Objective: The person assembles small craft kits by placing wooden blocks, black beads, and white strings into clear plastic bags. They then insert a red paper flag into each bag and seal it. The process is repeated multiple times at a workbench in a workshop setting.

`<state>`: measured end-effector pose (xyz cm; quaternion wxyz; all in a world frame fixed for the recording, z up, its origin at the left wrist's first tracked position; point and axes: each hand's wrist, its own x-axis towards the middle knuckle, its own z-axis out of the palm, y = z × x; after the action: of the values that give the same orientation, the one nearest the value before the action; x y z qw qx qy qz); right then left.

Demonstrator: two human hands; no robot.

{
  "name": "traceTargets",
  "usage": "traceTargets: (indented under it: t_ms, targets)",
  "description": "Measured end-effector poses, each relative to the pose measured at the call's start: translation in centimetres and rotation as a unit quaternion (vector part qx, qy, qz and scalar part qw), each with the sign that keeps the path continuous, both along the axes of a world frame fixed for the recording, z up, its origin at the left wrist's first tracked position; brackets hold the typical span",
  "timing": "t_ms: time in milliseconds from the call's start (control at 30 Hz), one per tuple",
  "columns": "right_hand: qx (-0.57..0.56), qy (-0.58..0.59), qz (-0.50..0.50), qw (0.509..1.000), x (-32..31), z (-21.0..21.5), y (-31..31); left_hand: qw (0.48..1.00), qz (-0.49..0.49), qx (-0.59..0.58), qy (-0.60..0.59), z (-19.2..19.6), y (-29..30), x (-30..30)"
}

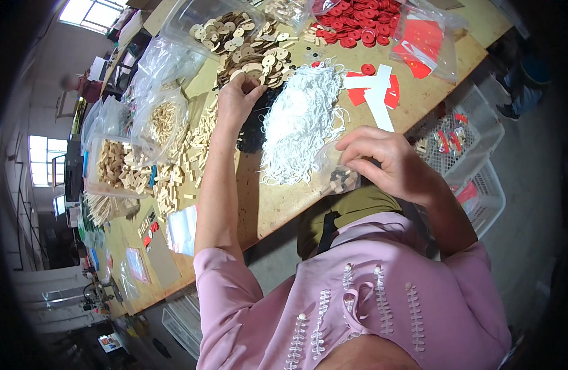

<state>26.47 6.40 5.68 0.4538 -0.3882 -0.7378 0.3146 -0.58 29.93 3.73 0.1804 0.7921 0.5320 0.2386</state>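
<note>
My left hand (237,102) reaches to the near edge of a heap of round wooden discs (268,65) with small holes. Its thumb and fingers are curled together at a disc there, the fingertips partly hidden. Close to my body, my right hand (389,161) pinches the rim of a clear plastic bag (341,176) at the table's front edge. Small wooden and black pieces lie in the bottom of this bag. Between my hands spreads a big pile of white strings (302,126). Small black pieces (253,129) form a dark heap beside the strings, below my left hand.
Red discs (364,21) are heaped at the back. White and red paper pieces (376,92) lie right of the strings. On the left are wooden blocks (166,191) and a clear tub (114,166) of wooden pieces. White plastic baskets (472,132) stand beyond the table's right edge.
</note>
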Motion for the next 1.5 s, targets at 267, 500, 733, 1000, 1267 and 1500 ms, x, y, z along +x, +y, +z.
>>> traceTargets:
  t_ms: [267, 500, 733, 1000, 1267, 1500]
  targets:
    - [0.006, -0.008, -0.006, 1.000, 0.4, -0.3, 0.1, 0.960, -0.055, -0.110, -0.250, -2.8, 2.3, -2.3]
    - [0.014, -0.015, -0.004, 1.000, 0.0, -0.3, 0.3, 0.942, -0.071, -0.066, -0.321, -2.7, 1.7, -2.2]
    - [0.039, -0.043, -0.014, 0.998, -0.3, -0.3, 0.5, 0.924, -0.112, -0.127, -0.344, 2.0, -4.5, -0.3]
    - [0.018, -0.050, -0.007, 0.999, -1.0, 0.8, 0.8, 0.931, -0.172, -0.148, -0.287, 5.3, -15.7, 3.5]
    - [-0.001, -0.043, 0.008, 0.999, -1.4, 0.5, 0.6, 0.952, -0.190, -0.125, -0.205, 5.3, -15.9, 3.3]
    - [-0.018, -0.042, 0.009, 0.999, -0.6, 0.0, 1.4, 0.938, -0.125, -0.123, -0.299, 3.3, -11.9, 1.2]
